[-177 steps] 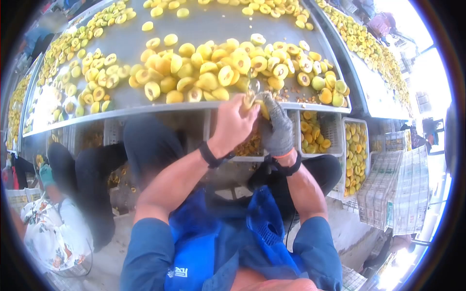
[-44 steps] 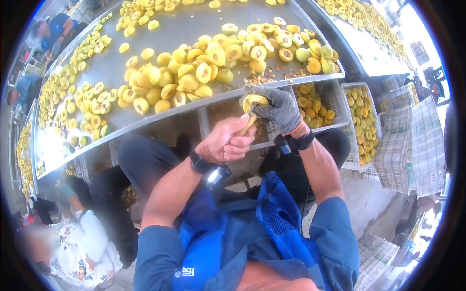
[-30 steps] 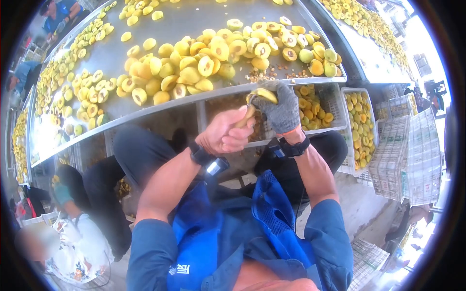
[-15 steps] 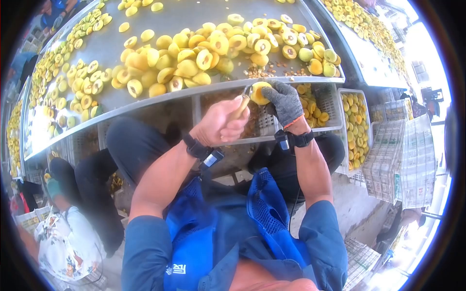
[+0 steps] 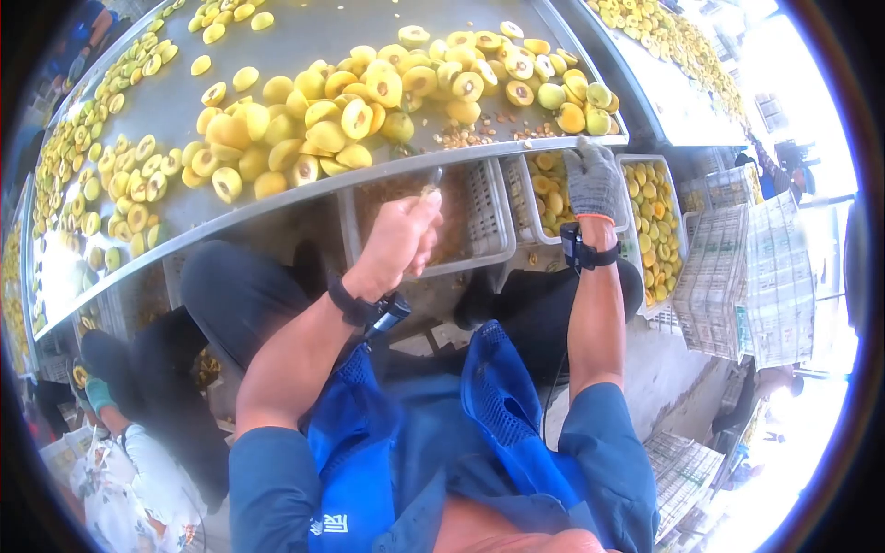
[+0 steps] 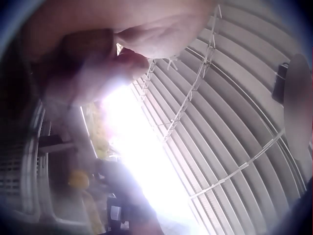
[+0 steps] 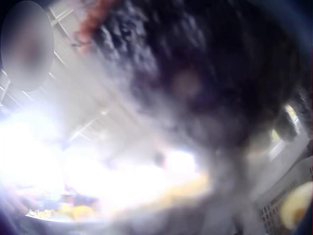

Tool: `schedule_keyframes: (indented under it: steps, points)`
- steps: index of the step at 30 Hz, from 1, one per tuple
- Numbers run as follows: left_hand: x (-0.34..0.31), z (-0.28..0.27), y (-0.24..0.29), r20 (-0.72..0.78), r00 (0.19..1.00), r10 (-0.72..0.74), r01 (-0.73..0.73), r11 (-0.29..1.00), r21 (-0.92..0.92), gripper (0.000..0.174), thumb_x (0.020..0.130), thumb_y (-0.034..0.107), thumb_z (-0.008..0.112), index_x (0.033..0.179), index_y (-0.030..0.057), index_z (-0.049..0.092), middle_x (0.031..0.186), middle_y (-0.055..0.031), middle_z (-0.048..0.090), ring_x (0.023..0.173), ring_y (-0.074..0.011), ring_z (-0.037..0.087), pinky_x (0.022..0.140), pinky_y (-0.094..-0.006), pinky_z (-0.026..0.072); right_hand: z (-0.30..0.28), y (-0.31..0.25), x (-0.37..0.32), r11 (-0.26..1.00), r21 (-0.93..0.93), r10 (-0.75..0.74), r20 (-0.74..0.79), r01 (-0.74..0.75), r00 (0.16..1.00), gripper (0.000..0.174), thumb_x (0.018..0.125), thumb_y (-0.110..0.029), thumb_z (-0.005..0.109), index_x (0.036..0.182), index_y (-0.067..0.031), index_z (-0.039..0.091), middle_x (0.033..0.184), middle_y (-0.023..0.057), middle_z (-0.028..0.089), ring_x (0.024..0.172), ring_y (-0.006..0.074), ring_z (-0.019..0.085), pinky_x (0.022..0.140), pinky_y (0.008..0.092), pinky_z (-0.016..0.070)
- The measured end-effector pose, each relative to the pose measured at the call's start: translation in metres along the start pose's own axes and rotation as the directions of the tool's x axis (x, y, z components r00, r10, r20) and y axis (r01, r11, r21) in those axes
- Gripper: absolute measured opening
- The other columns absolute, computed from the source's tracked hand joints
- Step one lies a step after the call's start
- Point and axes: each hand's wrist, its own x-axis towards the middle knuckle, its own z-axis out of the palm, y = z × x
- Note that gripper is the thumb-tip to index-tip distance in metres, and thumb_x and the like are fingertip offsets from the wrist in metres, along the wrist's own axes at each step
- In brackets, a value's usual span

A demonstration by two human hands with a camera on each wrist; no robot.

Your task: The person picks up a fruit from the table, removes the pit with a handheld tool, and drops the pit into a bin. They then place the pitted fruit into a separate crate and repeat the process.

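Note:
My bare left hand (image 5: 401, 238) grips a small pitting tool (image 5: 432, 184), its slim metal tip pointing up toward the table's edge. In the left wrist view that hand's curled fingers (image 6: 98, 73) fill the upper left, and the tool's tip is hidden. My right hand (image 5: 593, 180), in a grey knit glove with an orange cuff, is over a crate of peach halves, fingertips at the table's rim. The right wrist view is blurred by motion; the dark glove (image 7: 195, 73) fills its top. Below it, a pale yellow peach half (image 7: 299, 208) shows against the crate wall, apart from the glove.
Peach halves (image 5: 313, 111) are heaped on the metal table (image 5: 304, 32), with loose pits (image 5: 470, 132) near its edge. Below stand a crate with darker contents (image 5: 489, 207), a peach crate (image 5: 544, 184) and a fuller one (image 5: 654, 230). Stacked crates (image 5: 742, 276) are at right.
The right hand has moved right from beside the tool to over the crate and let go of the peach half. The left hand has drawn slightly left, keeping the tool.

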Motion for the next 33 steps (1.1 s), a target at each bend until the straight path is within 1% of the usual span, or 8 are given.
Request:
schedule_keyframes:
  steps: [5,8,14,19,22,26,31,33]
  points:
    - [0.003,0.006,-0.002,0.028,1.0,-0.008,0.009,1.0,-0.023,0.038,0.108,0.038,0.054,0.091,0.0047,0.057,0.063,0.0019,0.048,0.045,-0.0074,0.039,0.039,-0.0255,0.0345,0.027,-0.063,0.04,0.963,0.188,-0.211,0.089,0.192,0.973,0.032,0.09,-0.037,0.071,0.116,-0.0186,0.077,0.114,0.0127,0.074,0.103,0.0352,0.07,0.091,0.0452,0.0545]
    - [0.004,0.007,0.002,0.025,1.0,-0.001,0.001,1.0,-0.01,0.037,0.108,0.037,0.053,0.092,0.004,0.057,0.063,0.0016,0.047,0.044,-0.0079,0.039,0.039,-0.0262,0.0335,0.043,-0.121,0.078,0.998,-0.009,-0.049,0.417,0.058,0.908,0.048,0.085,-0.052,0.072,0.116,-0.0156,0.078,0.116,0.0159,0.074,0.105,0.0364,0.07,0.091,0.0465,0.055]
    - [0.005,0.002,0.006,0.011,1.0,0.018,-0.018,0.999,-0.032,0.037,0.108,0.037,0.054,0.092,0.0034,0.056,0.062,0.0019,0.046,0.044,-0.0076,0.041,0.039,-0.0259,0.0313,0.063,-0.162,0.096,0.995,-0.091,0.086,0.494,-0.046,0.865,0.071,0.076,-0.064,0.075,0.115,-0.0049,0.076,0.115,0.0225,0.074,0.108,0.0373,0.071,0.091,0.0464,0.0557]
    - [0.001,-0.001,0.012,0.026,0.999,0.039,-0.038,0.998,-0.046,0.037,0.108,0.036,0.053,0.092,0.0033,0.056,0.062,0.0017,0.047,0.043,-0.0077,0.04,0.038,-0.0257,0.0324,0.053,-0.123,0.083,0.989,0.135,-0.12,0.45,0.065,0.885,0.043,0.082,-0.034,0.074,0.113,-0.005,0.076,0.1,0.0168,0.076,0.088,0.0292,0.073,0.078,0.0403,0.0575]
    - [-0.001,0.001,0.015,0.041,0.998,0.042,-0.04,0.998,-0.04,0.037,0.108,0.036,0.053,0.092,0.0032,0.056,0.061,0.0015,0.047,0.043,-0.0079,0.04,0.038,-0.026,0.0329,0.04,-0.105,0.06,0.487,0.794,-0.085,0.459,-0.365,0.884,0.041,0.084,-0.018,0.069,0.121,-0.002,0.073,0.094,0.0096,0.075,0.085,0.0196,0.071,0.072,0.0332,0.0567]
    - [0.0,0.005,0.014,0.05,0.996,0.071,-0.07,0.997,-0.035,0.037,0.11,0.034,0.05,0.092,0.0025,0.057,0.059,0.0007,0.048,0.042,-0.0085,0.041,0.039,-0.0265,0.0334,0.01,-0.118,0.028,0.066,0.894,-0.232,0.445,-0.443,0.865,0.056,0.084,0.0,0.059,0.14,-0.0008,0.061,0.116,0.0098,0.07,0.092,0.0142,0.068,0.072,0.0258,0.0562]
    - [0.0,0.01,0.016,0.033,0.986,0.163,-0.163,0.987,-0.011,0.037,0.111,0.033,0.048,0.092,0.0022,0.057,0.056,0.0001,0.048,0.04,-0.0091,0.041,0.04,-0.0269,0.0335,0.0,-0.132,0.002,0.543,0.786,-0.505,0.023,0.297,0.863,0.051,0.092,-0.005,0.066,0.142,0.0003,0.057,0.124,0.0115,0.068,0.108,0.0169,0.065,0.091,0.0297,0.0538]
    - [0.0,0.012,0.016,0.014,0.977,0.212,-0.213,0.976,0.053,0.037,0.111,0.032,0.048,0.09,0.0029,0.057,0.055,0.0001,0.048,0.04,-0.0089,0.041,0.04,-0.0272,0.0332,0.001,-0.137,-0.007,0.525,0.808,-0.501,0.039,0.267,0.865,0.051,0.093,-0.007,0.068,0.142,0.0002,0.057,0.128,0.0121,0.067,0.114,0.0182,0.063,0.099,0.0311,0.0506]
